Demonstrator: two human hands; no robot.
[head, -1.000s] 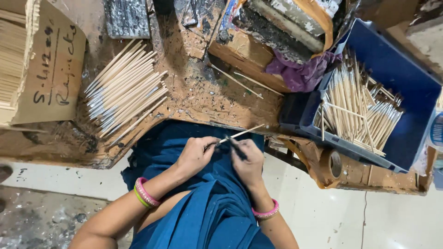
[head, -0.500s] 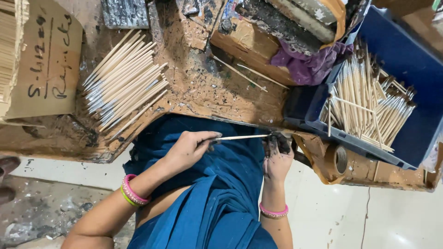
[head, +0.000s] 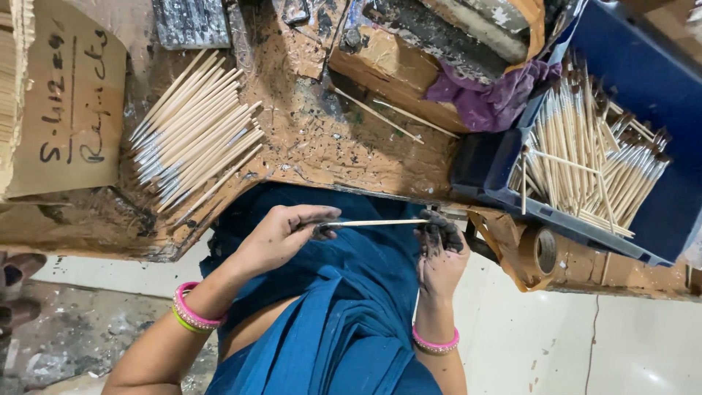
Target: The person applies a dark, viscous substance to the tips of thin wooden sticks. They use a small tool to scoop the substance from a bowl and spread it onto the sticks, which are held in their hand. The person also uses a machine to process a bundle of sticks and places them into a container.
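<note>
Left hand (head: 281, 234) and blackened right hand (head: 440, 245) pinch the thin stick (head: 376, 223) endwise; smeared fingers could let it slip.

The right end of the thin stick (head: 376, 223) vanishes inside the blackened fingers (head: 439, 232) of the right hand (head: 441, 252), so its tip cannot be seen. The blue tray (head: 662, 80) runs off the top and right edges. The cardboard box (head: 69, 102) is cut by the left edge.
</note>
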